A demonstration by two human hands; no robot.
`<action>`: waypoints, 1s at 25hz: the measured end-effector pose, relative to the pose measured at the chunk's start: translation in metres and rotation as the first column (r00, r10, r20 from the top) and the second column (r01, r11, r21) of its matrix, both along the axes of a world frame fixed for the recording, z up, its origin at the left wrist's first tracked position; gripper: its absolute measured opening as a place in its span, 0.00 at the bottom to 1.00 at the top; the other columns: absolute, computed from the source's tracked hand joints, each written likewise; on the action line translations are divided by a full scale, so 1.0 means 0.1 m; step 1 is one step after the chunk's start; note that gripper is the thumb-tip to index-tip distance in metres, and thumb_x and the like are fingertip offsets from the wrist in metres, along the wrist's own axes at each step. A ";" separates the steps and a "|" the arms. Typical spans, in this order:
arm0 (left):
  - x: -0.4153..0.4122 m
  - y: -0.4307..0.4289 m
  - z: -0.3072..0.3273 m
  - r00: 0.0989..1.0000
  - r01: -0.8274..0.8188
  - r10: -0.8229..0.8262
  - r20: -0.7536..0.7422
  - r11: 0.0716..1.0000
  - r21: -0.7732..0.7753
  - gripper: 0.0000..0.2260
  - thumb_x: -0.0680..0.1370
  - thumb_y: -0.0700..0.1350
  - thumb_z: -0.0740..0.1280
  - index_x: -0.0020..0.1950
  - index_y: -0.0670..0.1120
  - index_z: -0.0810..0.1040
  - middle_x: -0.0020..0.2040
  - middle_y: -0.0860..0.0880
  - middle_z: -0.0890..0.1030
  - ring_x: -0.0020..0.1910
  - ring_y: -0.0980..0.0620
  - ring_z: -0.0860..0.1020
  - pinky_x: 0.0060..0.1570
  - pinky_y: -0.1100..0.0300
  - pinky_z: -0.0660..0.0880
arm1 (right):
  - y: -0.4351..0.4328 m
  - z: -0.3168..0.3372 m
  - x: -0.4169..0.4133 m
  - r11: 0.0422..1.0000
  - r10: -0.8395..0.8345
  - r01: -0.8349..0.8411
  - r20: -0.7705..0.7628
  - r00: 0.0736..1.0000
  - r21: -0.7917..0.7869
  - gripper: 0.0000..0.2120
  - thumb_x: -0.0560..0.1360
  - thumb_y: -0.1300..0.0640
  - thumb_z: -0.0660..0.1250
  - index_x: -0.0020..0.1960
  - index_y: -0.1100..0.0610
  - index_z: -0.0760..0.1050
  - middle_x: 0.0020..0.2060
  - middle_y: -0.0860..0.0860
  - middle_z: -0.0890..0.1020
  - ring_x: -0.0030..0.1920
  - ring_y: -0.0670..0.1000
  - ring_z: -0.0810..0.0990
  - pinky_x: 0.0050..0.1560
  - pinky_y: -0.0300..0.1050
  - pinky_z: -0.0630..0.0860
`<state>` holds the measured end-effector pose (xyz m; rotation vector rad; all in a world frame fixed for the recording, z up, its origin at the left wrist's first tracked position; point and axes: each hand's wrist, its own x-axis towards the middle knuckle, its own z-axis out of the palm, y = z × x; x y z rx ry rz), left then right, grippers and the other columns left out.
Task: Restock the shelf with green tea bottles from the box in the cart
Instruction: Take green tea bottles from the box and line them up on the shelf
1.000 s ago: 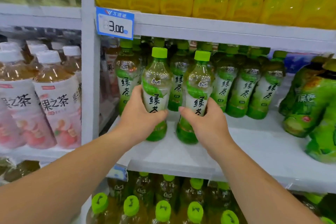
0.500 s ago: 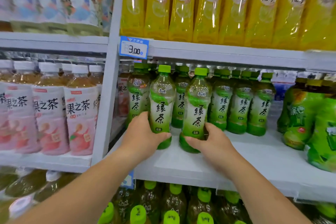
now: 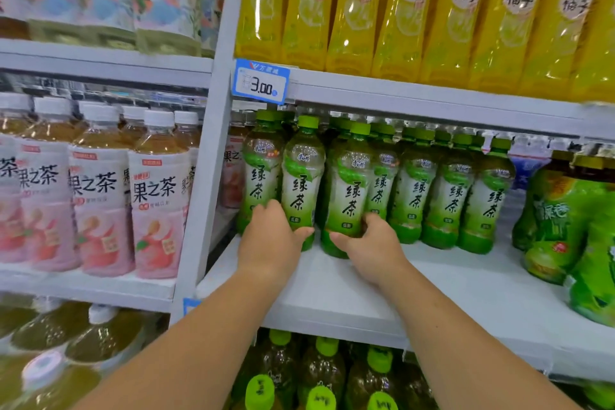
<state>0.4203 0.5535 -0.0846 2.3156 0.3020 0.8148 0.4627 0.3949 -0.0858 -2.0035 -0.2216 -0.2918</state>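
Two green tea bottles stand on the white middle shelf (image 3: 432, 280), in front of a row of like bottles (image 3: 446, 190). My left hand (image 3: 269, 240) is wrapped around the lower part of the left green tea bottle (image 3: 303, 183). My right hand (image 3: 369, 240) grips the base of the right green tea bottle (image 3: 349, 190). Both bottles are upright, with green caps and white-green labels, close against the row behind. The cart and box are out of view.
Yellow drink bottles (image 3: 412, 10) fill the shelf above, with a blue 3.00 price tag (image 3: 261, 81) on its edge. Peach tea bottles (image 3: 100, 193) stand left of the upright post. Larger green bottles (image 3: 572, 226) crowd the right. More green-capped bottles (image 3: 319, 376) sit below.
Both hands have pushed the two bottles deeper onto the shelf, toward the back row. The camera has pulled back and tilted up, showing more of the upper shelf.
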 end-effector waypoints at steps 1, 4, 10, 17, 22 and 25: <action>0.01 0.02 0.00 1.000 -0.009 0.009 -0.009 1.000 0.014 0.21 0.73 0.57 0.75 0.53 0.44 0.74 0.50 0.46 0.75 0.50 0.44 0.76 0.47 0.51 0.75 | 0.02 -0.01 0.01 1.000 0.000 0.000 0.006 1.000 0.002 0.20 0.71 0.54 0.77 0.60 0.54 0.76 0.52 0.48 0.82 0.53 0.50 0.80 0.52 0.42 0.74; 0.05 0.05 -0.01 1.000 -0.022 0.022 -0.006 0.999 0.041 0.22 0.73 0.60 0.73 0.52 0.44 0.75 0.50 0.47 0.75 0.48 0.45 0.77 0.45 0.52 0.76 | 0.04 -0.04 0.04 1.000 0.011 -0.011 0.026 1.000 0.002 0.20 0.72 0.53 0.76 0.61 0.53 0.76 0.52 0.46 0.81 0.53 0.48 0.80 0.53 0.41 0.74; 0.03 0.12 -0.06 0.998 0.045 -0.043 0.047 0.998 -0.048 0.16 0.72 0.59 0.74 0.49 0.48 0.79 0.45 0.50 0.74 0.44 0.48 0.76 0.40 0.55 0.73 | 0.08 -0.06 0.02 0.998 0.057 -0.055 0.039 0.998 -0.032 0.14 0.76 0.51 0.70 0.58 0.43 0.71 0.50 0.39 0.78 0.53 0.45 0.76 0.55 0.42 0.71; 0.11 0.15 -0.11 0.995 0.065 -0.058 0.085 0.995 -0.077 0.13 0.74 0.53 0.75 0.49 0.45 0.82 0.47 0.47 0.78 0.46 0.47 0.78 0.44 0.55 0.74 | 0.03 -0.10 0.05 0.998 0.037 -0.037 0.021 0.999 0.042 0.22 0.75 0.58 0.73 0.67 0.54 0.73 0.54 0.44 0.79 0.56 0.47 0.79 0.60 0.43 0.74; 0.12 0.13 -0.10 1.000 0.006 -0.005 0.014 0.999 -0.051 0.16 0.74 0.55 0.74 0.36 0.45 0.76 0.32 0.48 0.78 0.33 0.47 0.77 0.33 0.56 0.72 | 0.02 -0.13 0.06 1.000 0.023 -0.024 0.054 0.998 0.013 0.22 0.74 0.55 0.74 0.67 0.53 0.76 0.58 0.46 0.82 0.57 0.46 0.80 0.61 0.44 0.75; 0.08 0.12 -0.07 1.000 0.008 -0.008 -0.005 1.000 -0.021 0.15 0.75 0.56 0.73 0.41 0.45 0.78 0.32 0.49 0.79 0.35 0.48 0.78 0.35 0.56 0.75 | 0.03 -0.13 0.05 1.000 0.022 -0.023 0.052 0.998 0.019 0.21 0.74 0.55 0.74 0.66 0.52 0.76 0.56 0.45 0.82 0.55 0.46 0.79 0.61 0.44 0.75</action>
